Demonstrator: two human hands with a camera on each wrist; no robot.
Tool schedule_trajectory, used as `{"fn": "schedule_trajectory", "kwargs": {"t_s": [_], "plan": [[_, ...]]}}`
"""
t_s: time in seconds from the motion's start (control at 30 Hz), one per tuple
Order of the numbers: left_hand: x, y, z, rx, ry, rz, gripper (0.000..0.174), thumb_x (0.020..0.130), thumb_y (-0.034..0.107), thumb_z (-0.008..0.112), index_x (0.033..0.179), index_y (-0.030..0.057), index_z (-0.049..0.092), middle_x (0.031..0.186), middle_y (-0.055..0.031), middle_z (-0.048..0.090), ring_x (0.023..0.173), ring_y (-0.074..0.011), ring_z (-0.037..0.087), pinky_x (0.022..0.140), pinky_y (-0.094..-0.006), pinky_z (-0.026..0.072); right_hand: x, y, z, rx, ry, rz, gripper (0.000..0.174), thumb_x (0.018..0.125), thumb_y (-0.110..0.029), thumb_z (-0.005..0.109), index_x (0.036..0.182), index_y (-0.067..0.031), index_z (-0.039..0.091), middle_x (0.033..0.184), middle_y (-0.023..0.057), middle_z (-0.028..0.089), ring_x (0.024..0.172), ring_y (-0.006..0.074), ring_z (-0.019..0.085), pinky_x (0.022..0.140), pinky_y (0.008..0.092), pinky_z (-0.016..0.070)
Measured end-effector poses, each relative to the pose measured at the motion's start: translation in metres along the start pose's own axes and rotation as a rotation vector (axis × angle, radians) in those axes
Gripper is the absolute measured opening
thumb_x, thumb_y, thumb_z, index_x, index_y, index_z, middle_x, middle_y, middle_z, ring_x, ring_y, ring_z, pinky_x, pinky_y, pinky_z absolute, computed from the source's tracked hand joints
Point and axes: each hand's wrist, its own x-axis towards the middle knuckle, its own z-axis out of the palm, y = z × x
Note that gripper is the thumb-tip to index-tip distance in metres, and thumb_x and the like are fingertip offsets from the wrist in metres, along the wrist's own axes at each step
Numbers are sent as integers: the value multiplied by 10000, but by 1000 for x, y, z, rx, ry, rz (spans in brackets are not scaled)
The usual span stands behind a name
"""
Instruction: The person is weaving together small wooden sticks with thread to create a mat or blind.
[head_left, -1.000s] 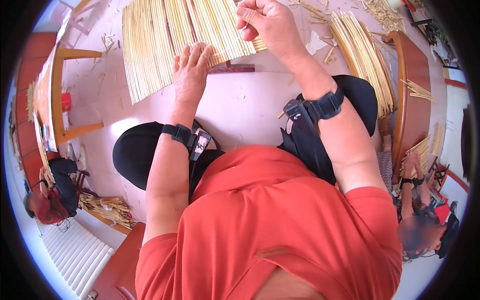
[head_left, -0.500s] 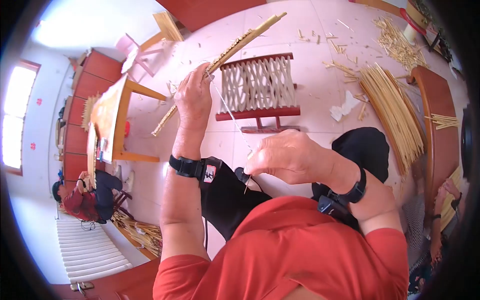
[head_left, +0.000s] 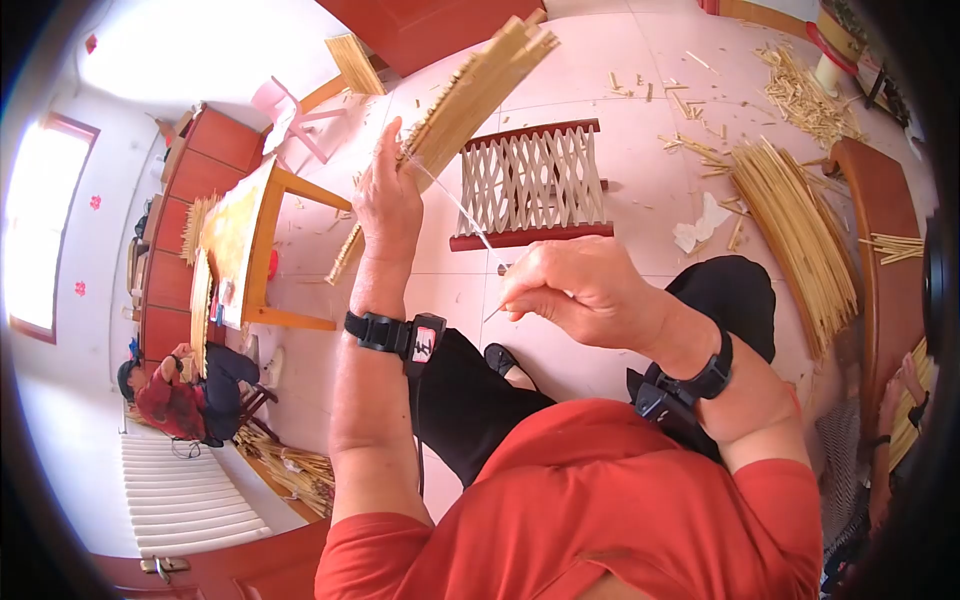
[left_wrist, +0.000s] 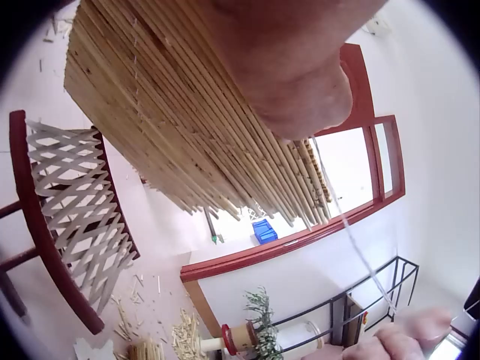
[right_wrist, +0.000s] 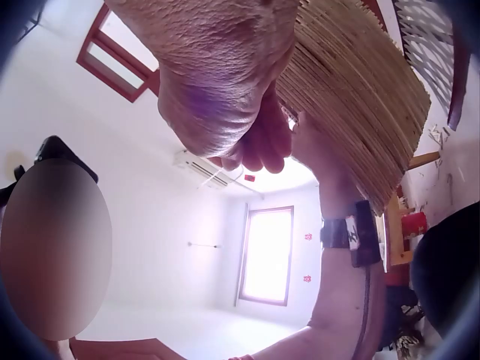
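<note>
My left hand point(head_left: 388, 205) grips the edge of a mat of thin straw-coloured stalks point(head_left: 485, 85), which is held up and tilted; its stalks point(left_wrist: 172, 112) fill the upper left of the left wrist view. Near my body, my right hand point(head_left: 585, 292) pinches a thin needle point(head_left: 493, 313) between thumb and fingers. White thread point(head_left: 455, 205) runs taut from the mat's edge beside my left hand to my right hand. In the right wrist view the curled fingers of my right hand point(right_wrist: 225, 97) hide the needle.
A low stool point(head_left: 530, 185) with a woven strap seat stands beyond my hands. On the right lie a bundle of stalks point(head_left: 795, 240) and a wooden bench point(head_left: 875, 200). Stalk scraps point(head_left: 810, 95) litter the floor. A table point(head_left: 245, 240) stands left, near a seated person point(head_left: 185, 395).
The mat, spread flat a second ago, has been lifted and tilted up, and its face has since turned more into view. My right hand has drawn back towards my body, pulling the thread taut.
</note>
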Motion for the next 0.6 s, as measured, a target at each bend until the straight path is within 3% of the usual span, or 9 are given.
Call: {"fn": "schedule_trajectory", "kwargs": {"t_s": [0.13,0.17,0.27,0.4,0.43,0.53,0.6], "plan": [[-4,0,-2,39,-49,302,461,809,20,631,1251,95,524,1003,-112,672,923,-311,633,815,-416,484,0,-5,-16,10,95,-34,49,866,11,619,895,-23,598,767,68,638,645,141,646,573,251,516],[-2,3,-4,30,-50,298,461,809,20,631,1251,95,524,1003,-112,672,923,-311,633,815,-416,484,-1,-7,-21,4,93,-27,49,866,11,619,895,-23,598,767,68,638,645,141,646,573,251,516],[10,20,-16,76,-47,613,311,754,22,657,1056,83,614,857,-58,669,767,-238,649,683,-358,513,-3,-12,-44,314,319,-7,39,909,-12,578,945,-15,564,775,92,633,618,140,627,568,266,533],[27,57,-61,56,-107,725,301,755,9,642,1033,123,631,813,-32,663,709,-193,638,595,-327,508,-5,-20,-83,595,394,-186,77,979,-94,478,1030,-41,501,817,80,603,585,131,581,533,280,538],[29,67,-77,-26,-188,635,317,764,-60,622,1047,77,663,890,-113,674,768,-213,658,620,-309,542,-9,-21,-95,658,386,-209,91,991,-116,459,1041,-48,493,831,75,595,592,130,576,510,277,533],[49,96,-119,-103,-228,699,379,754,-90,617,1114,27,638,931,-141,661,761,-238,647,645,-292,530,-23,-33,-118,866,443,-155,108,999,-145,453,1066,-68,486,854,70,593,613,129,573,465,260,507],[57,119,-140,-76,-286,680,369,763,-72,611,1118,26,632,920,-143,654,766,-244,643,663,-301,517,-28,-40,-125,832,368,-206,90,1001,-154,452,1051,-84,477,884,70,603,635,127,578,449,244,490]]}}
